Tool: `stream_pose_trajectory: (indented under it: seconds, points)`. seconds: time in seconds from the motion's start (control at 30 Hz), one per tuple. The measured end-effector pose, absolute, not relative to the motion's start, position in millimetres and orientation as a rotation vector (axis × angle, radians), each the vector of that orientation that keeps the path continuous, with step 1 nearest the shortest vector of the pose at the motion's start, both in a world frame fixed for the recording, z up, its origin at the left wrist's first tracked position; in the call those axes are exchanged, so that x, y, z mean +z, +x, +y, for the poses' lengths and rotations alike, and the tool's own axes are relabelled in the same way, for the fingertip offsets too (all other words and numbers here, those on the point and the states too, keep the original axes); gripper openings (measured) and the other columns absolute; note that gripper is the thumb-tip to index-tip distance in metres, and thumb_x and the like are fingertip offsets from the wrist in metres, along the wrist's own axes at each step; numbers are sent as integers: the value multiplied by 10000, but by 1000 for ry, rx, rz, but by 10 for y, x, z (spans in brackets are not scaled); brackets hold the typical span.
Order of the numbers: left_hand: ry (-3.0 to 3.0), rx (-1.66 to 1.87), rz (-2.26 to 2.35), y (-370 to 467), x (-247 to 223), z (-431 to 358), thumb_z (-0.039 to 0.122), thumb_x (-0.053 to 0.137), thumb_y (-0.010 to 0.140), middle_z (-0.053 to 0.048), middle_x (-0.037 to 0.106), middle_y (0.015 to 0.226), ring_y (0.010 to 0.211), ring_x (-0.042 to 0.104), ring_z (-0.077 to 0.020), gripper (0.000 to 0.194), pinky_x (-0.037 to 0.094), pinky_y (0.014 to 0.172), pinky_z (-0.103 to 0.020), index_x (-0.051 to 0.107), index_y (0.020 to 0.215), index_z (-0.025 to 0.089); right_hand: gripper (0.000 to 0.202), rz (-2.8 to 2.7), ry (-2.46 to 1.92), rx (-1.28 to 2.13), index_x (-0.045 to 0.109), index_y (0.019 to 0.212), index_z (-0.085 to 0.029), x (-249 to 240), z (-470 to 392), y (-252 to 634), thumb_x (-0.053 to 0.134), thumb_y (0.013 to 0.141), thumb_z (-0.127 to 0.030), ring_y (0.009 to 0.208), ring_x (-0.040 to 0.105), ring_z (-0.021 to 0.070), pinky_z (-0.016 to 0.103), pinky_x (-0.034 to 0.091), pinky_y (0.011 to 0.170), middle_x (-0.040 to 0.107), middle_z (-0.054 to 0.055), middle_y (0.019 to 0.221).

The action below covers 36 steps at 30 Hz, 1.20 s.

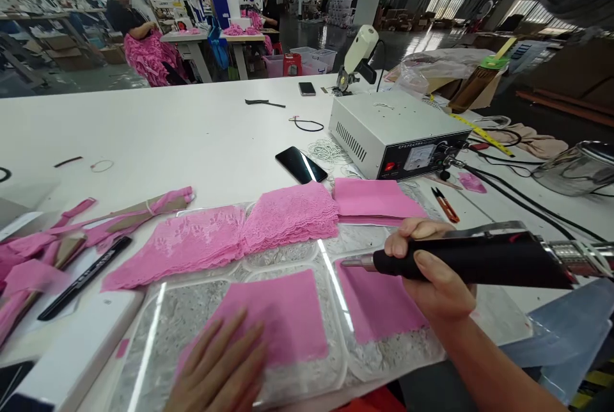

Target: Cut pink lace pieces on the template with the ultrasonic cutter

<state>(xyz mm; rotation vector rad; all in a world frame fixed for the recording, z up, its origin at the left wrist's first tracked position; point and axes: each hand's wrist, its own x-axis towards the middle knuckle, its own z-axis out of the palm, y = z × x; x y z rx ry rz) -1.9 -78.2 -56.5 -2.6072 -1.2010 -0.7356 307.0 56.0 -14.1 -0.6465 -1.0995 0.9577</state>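
Observation:
My left hand (223,364) lies flat, fingers stretched, over the lower left part of a pink fabric piece (288,316) under a clear plastic template (336,361) or on it; I cannot tell which. My right hand (439,271) is wrapped round a black handheld tool (484,258) with a pointed metal tip and a cable, perhaps an ultrasonic cutter. Its tip points left, above the top edge of a second pink piece (378,306). Behind them lie stacked pink lace pieces (292,217) and a stack of plain pink pieces (374,198).
A grey control box (398,124) with a dial stands at the back right, cables running from it. Nearby are a black phone (301,164), orange thread snips (445,205) and a glass jar (575,169). Pink strips (119,213) and a black marker (85,277) lie left. People sit at sewing machines beyond.

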Motion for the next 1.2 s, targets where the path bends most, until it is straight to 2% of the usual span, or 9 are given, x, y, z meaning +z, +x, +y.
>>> stream_pose_trajectory:
  seconds: [0.1, 0.3, 0.4, 0.53, 0.63, 0.87, 1.2]
  points:
    - [-2672, -721, -1098, 427, -359, -473, 132, 416, 989, -54, 652, 1305, 1382, 441, -227, 344, 315, 1191, -411, 616, 1268, 154, 119, -1077, -625, 959, 647, 874, -212, -141, 591, 3091, 644, 755, -207, 615, 568, 124, 335, 534, 605, 556, 22, 878]
    - [-2825, -530, -1110, 1082, -323, -177, 169, 436, 1002, -53, 590, 1385, 1350, 482, -270, 319, 396, 1132, -497, 598, 1277, 169, 119, -1084, -604, 990, 666, 871, -213, -16, 730, 3261, 647, 754, -201, 612, 569, 120, 316, 529, 607, 556, 19, 858]
    - [-2780, -534, -1129, 1221, -437, -112, 192, 449, 1004, -63, 571, 1405, 1371, 453, -282, 324, 336, 1162, -521, 594, 1293, 183, 119, -1081, -621, 961, 660, 858, -224, 51, 815, 3366, 640, 743, -199, 611, 570, 125, 323, 528, 609, 554, 16, 856]
    - [-2743, -524, -1105, 1255, -565, -54, 143, 483, 967, -89, 534, 1439, 1429, 354, -301, 392, 210, 1199, -560, 556, 1351, 173, 109, -1022, -630, 850, 642, 838, -217, 46, 877, 3486, 623, 732, -206, 593, 563, 117, 323, 520, 598, 547, 15, 864]
    - [-2739, -536, -1096, 1238, -598, -40, 150, 499, 957, -100, 542, 1430, 1446, 322, -293, 385, 184, 1206, -559, 568, 1336, 168, 119, -980, -657, 856, 645, 842, -215, 9, 870, 3529, 616, 728, -208, 592, 562, 114, 319, 520, 593, 542, 16, 865]
    - [-2790, -456, -1142, 1219, -527, -57, 182, 519, 962, -112, 535, 1435, 1419, 372, -308, 390, 241, 1185, -577, 555, 1350, 156, 106, -996, -643, 997, 660, 861, -226, -32, 810, 3469, 671, 756, -234, 612, 564, 122, 314, 533, 582, 538, 18, 855]
    - [-2790, -405, -1206, 1232, -510, -80, 206, 515, 971, -134, 530, 1434, 1420, 364, -333, 396, 320, 1141, -607, 543, 1360, 137, 118, -1019, -610, 1119, 676, 904, -235, -105, 767, 3341, 675, 787, -254, 621, 559, 125, 340, 536, 601, 543, 20, 874]
